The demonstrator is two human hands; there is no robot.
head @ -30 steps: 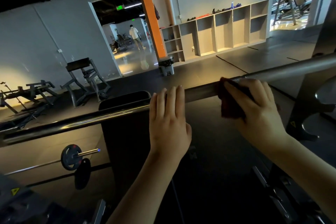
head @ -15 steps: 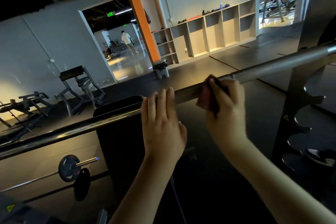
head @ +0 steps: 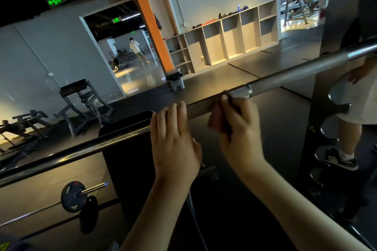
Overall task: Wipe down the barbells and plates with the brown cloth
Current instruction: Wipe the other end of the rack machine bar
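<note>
- Barbell [head: 285, 77]: runs across the whole frame on a diagonal, from the lower left edge up to the upper right edge. Its right part is knurled and grey. Its left part is smooth and reflects the light.
- Bench pad [head: 126, 169]: black, set below and behind the bar at centre left of the frame.
- Rack upright [head: 320, 108]: dark, with hooked cut-outs down its edge, standing at the right of the frame where the bar passes it.
- Shelving unit [head: 230, 43]: open compartments along the far wall at upper centre, with small items on its top.
- Bystander [head: 357, 104]: stands at the right edge behind the upright. Only light shorts, a leg and a dark shoe are visible.
- Left hand [head: 175, 140]: at frame centre, fingers straight and together, laid flat over the top of the bar. It is released and grasps nothing.
- Right hand [head: 240, 128]: just right of the left hand, fingers curled and clenched round the brown cloth [head: 215, 121], holding it against the bar. The hand is motion-blurred.
- Brown cloth: bunched on the bar between the two hands, showing at the left side of the right hand's fingers, just left of where the knurling starts.
- Weight plate [head: 71, 196]: dark, mounted on a second bar on the floor at lower left, well apart from both hands.
</note>
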